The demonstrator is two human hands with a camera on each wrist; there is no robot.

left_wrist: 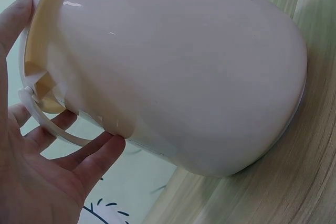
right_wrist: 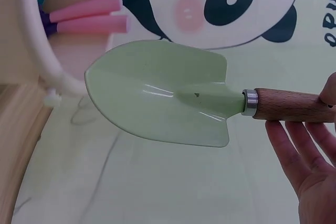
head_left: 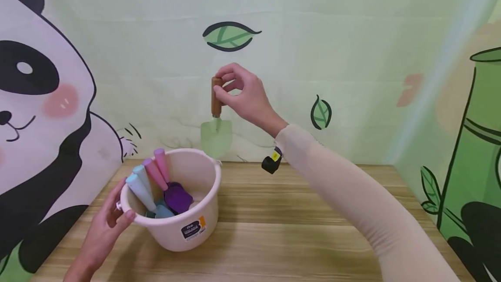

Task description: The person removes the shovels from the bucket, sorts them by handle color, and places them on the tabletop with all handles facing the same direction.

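Observation:
A garden trowel with a pale green blade [right_wrist: 157,95] and a brown wooden handle [head_left: 216,99] hangs blade down, its tip near the bucket's far rim in the head view. My right hand [head_left: 244,92] pinches that handle between thumb and fingers. Below stands a cream plastic bucket [head_left: 209,212] on the wooden table. My left hand [left_wrist: 58,171] holds the bucket's left side near the rim, around the handle joint. Inside the bucket lean pink-handled purple scoops [head_left: 178,197] and tools with light blue handles [head_left: 141,190], handles up against the left rim.
A small black object with a yellow label [head_left: 271,161] shows beside my right sleeve, at the table's back edge. The wooden tabletop [head_left: 282,238] extends right of the bucket. Printed cloth [head_left: 352,34] with leaves, bamboo and a panda surrounds the table.

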